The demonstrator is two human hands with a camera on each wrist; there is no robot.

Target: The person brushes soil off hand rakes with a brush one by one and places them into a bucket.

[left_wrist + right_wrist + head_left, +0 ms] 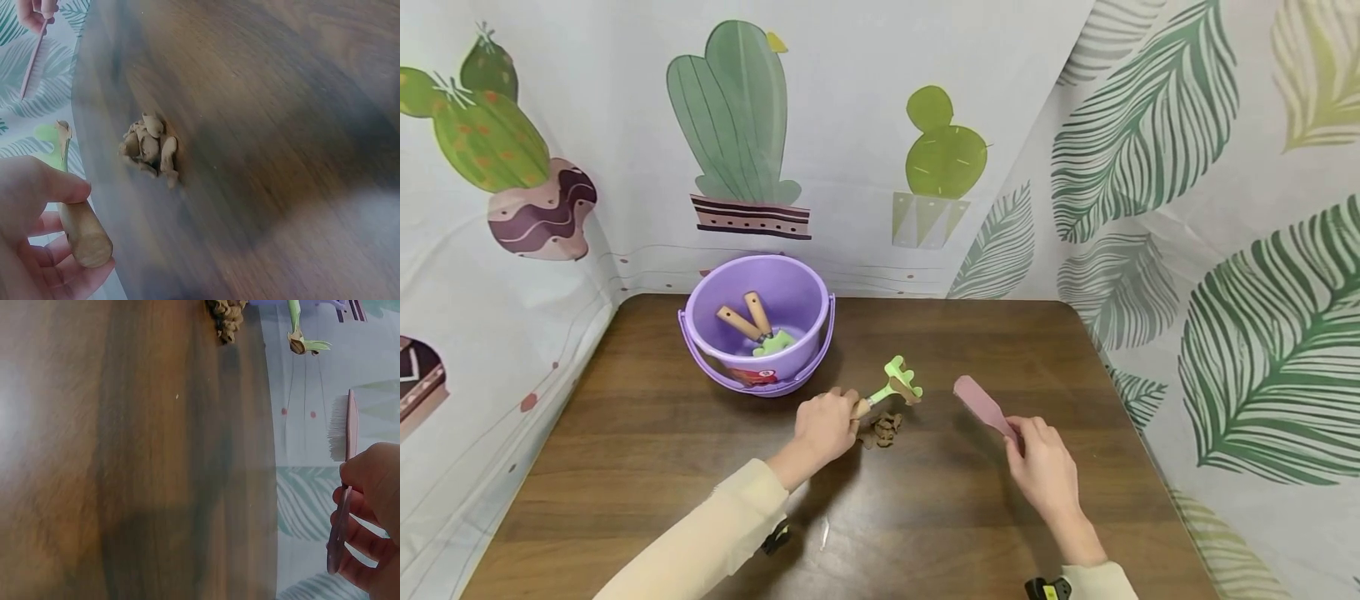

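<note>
My left hand (825, 425) grips the wooden handle (87, 234) of a small rake. Its green head (901, 381) is raised off the table, with brown material stuck to the tines. Just beneath the rake lies a small heap of brown, clay-like pieces (886, 428), seen closer in the left wrist view as curled lumps (149, 147). In my right hand (1047, 467) is a pink brush (981, 402), pinched by its handle and held above the table. Pale bristles (338, 428) show along one side of it in the right wrist view.
A purple bucket (801, 292) stands at the back left of the brown wooden table (925, 517). Inside it lie two tools with wooden handles (757, 312) and green ends (775, 342). Behind the table hangs a cloth (850, 125) printed with cacti and leaves.
</note>
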